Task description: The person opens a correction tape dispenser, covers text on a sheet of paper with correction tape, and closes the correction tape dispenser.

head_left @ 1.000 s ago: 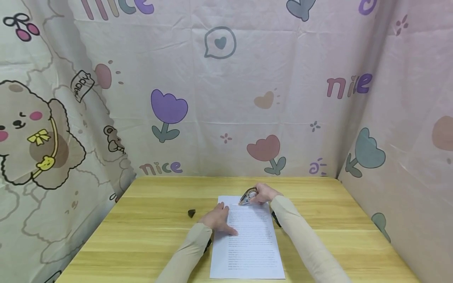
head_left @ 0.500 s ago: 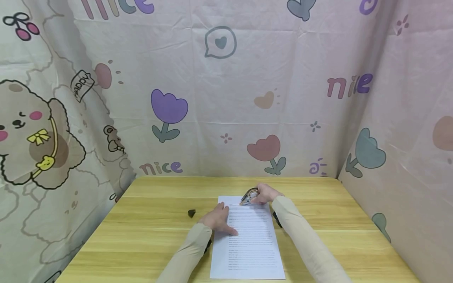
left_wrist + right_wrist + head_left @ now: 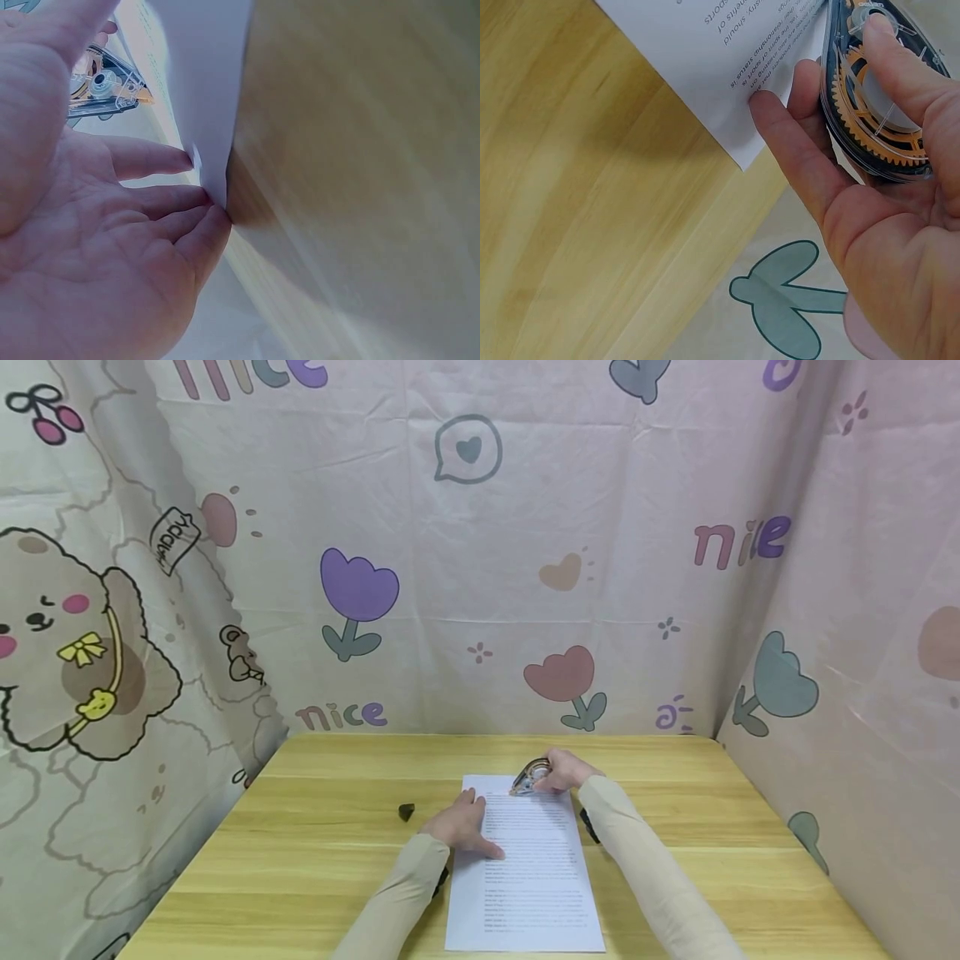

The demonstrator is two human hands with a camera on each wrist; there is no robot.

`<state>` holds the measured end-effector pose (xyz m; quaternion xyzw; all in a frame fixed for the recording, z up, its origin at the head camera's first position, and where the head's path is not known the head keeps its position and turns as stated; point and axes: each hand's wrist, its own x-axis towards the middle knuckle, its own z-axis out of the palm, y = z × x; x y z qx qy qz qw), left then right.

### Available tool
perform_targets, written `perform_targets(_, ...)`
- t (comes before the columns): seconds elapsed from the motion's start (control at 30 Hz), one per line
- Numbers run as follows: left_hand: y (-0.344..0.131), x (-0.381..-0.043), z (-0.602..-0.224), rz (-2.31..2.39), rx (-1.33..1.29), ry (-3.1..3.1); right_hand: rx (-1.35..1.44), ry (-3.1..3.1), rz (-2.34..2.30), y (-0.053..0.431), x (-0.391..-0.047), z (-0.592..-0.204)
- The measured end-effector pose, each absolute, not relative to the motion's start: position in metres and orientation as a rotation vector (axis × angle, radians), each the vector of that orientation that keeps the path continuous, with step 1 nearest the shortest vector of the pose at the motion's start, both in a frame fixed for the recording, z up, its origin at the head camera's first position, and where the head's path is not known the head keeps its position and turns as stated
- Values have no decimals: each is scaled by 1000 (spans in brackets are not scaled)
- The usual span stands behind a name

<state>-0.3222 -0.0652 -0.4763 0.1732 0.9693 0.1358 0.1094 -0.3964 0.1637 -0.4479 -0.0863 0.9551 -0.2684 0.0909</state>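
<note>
A printed sheet of paper (image 3: 528,868) lies on the wooden table. Its left part lies under my left hand (image 3: 459,824), fingers spread and thumb out over the text; in the left wrist view the fingertips touch the paper's edge. My right hand (image 3: 564,771) grips a correction tape dispenser (image 3: 529,774), its tip on the top lines of print. In the right wrist view, the thumb presses on the clear case of the correction tape (image 3: 881,94), with orange gears inside, while the outer fingers rest on the paper (image 3: 705,82).
A small dark cap-like piece (image 3: 406,812) lies on the table (image 3: 322,860) left of the paper. Behind and at both sides hangs a patterned cloth (image 3: 480,568). Dark wrist-worn devices show under both sleeves.
My right hand has slid slightly to the right with the correction tape along the top text. The left hand and the paper stay where they were.
</note>
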Motion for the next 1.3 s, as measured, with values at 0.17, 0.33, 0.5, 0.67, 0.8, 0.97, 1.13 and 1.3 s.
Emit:
perform_targets(0.17,-65,-322,-476,388,516,2855,-243,2837,-788,165,-396,-448)
perform_targets(0.33,-65,-322,-476,385,511,2855,-234,2833,-789,166,-395,-448)
perform_targets(0.5,-65,-322,-476,389,511,2855,-237,2826,-807,168,-395,-447)
perform_targets(0.67,-65,-322,-476,382,505,2856,-251,2839,-785,171,-397,-448)
perform_targets(0.8,-65,-323,-476,382,507,2856,-263,2835,-790,173,-397,-448)
perform_targets(0.97,-66,-322,-476,381,525,2859,-277,2818,-824,173,-395,-446)
perform_targets(1.13,-66,-321,-474,384,523,2856,-267,2798,-867,174,-393,-446)
perform_targets(1.3,-66,-322,-474,386,520,2853,-263,2791,-878,175,-394,-447)
